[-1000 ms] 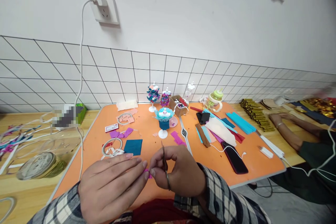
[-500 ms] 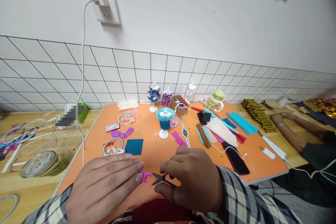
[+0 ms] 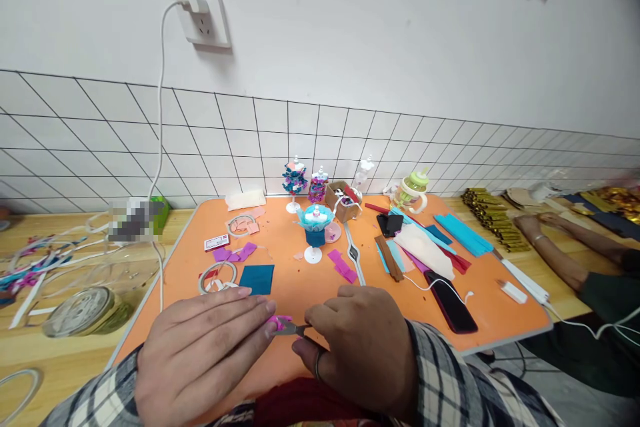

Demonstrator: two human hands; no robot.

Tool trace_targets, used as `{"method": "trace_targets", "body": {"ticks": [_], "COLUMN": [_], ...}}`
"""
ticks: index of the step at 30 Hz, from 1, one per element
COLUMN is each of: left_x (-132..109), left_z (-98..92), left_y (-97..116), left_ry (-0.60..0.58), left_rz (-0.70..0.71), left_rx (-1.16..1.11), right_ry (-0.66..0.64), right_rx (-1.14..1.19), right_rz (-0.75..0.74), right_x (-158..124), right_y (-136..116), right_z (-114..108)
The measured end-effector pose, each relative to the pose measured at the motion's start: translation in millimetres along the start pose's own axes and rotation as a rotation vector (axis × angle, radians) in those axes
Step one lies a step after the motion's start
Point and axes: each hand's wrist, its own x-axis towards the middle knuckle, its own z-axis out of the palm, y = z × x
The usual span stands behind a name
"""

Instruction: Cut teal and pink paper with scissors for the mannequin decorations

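My left hand (image 3: 207,350) has its fingers pressed together, pinching a small magenta paper piece (image 3: 280,320) at the fingertips. In my right hand (image 3: 360,343) is a small pair of scissors (image 3: 291,328), its blades pointing left and overlapping the magenta piece. The blades look nearly closed. A dark teal square (image 3: 257,279) lies just beyond my left fingertips. Farther back stands a small white dress form (image 3: 313,253) with a teal band and a light blue ruffle. Magenta paper strips (image 3: 343,265) lie to its right.
Decorated stands (image 3: 294,180), a small box (image 3: 343,200) and a green-lidded bottle (image 3: 413,190) line the back. Paper strips (image 3: 463,233) and a phone (image 3: 450,301) lie right, a glass jar (image 3: 83,312) left. Another person's forearms (image 3: 555,260) rest at the far right.
The scissors have moved left onto the magenta piece, and their blades have gone from spread to nearly closed. My left hand has shifted slightly right.
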Motion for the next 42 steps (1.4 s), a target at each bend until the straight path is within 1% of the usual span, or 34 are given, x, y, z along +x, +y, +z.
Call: {"method": "trace_targets", "body": {"ticks": [5, 10, 19, 23, 28, 30, 34, 36, 38, 42], "left_x": [-1, -1, -4, -5, -5, -4, -2, -2, -2, -3], "left_z": [0.9, -0.2, -0.5, 0.0, 1.2, 1.3, 0.9, 0.5, 0.3, 0.7], "left_y": [1, 0, -4, -3, 0, 1, 1, 1, 1, 2], "left_ry": [0.012, -0.014, -0.056, -0.053, -0.028, -0.026, -0.034, -0.041, -0.045, -0.048], "left_rz": [-0.014, -0.001, -0.006, -0.003, -0.019, -0.02, -0.01, -0.002, 0.0, -0.001], "left_rx": [0.019, 0.018, 0.013, 0.011, 0.015, 0.014, 0.025, 0.034, 0.041, 0.062], "right_ry": [-0.056, -0.112, -0.125, -0.157, -0.234, -0.21, -0.11, -0.082, -0.08, -0.117], "right_rx": [-0.024, -0.03, -0.011, 0.038, 0.147, 0.125, 0.036, 0.021, 0.017, 0.024], "right_rz": [0.027, 0.07, 0.111, 0.086, 0.038, 0.05, 0.082, 0.087, 0.103, 0.12], "right_x": [1, 2, 2, 1, 2, 1, 0, 0, 0, 0], "right_y": [-1, -3, -3, -2, 0, -1, -3, -4, -5, -6], "right_z": [-1, -4, -3, -5, -11, -9, -2, 0, 0, 0]}}
